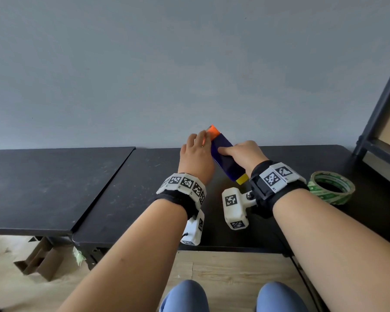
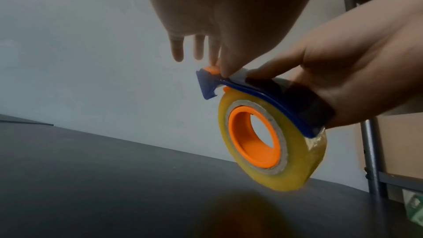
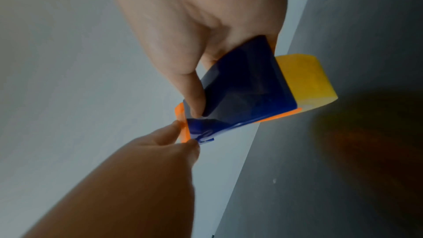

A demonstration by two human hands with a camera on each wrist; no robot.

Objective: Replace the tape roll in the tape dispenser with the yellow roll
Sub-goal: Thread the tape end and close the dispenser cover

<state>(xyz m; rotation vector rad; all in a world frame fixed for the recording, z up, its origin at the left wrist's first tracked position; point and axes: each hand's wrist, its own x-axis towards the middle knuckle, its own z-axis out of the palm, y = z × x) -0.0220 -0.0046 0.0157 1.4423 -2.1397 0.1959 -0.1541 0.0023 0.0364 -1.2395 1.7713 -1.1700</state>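
Observation:
A blue tape dispenser (image 1: 223,154) with an orange front piece is held tilted above the black table (image 1: 122,188). The yellow roll (image 2: 297,175) sits on its orange hub (image 2: 240,142) under the blue cover (image 2: 263,95); its lower end shows as yellow roll (image 1: 241,179). My right hand (image 1: 236,153) grips the blue cover, thumb on top, also seen as right hand (image 3: 194,24) over the dispenser (image 3: 247,93). My left hand (image 1: 202,137) pinches the dispenser's front end at the orange piece with thumb and forefinger; its other fingers (image 2: 177,52) hang straight.
A tape roll with green print (image 1: 331,188) lies flat on the table to the right of my right wrist. A dark metal shelf frame (image 1: 381,113) stands at the far right. A second black table (image 1: 43,188) adjoins on the left. A grey wall is behind.

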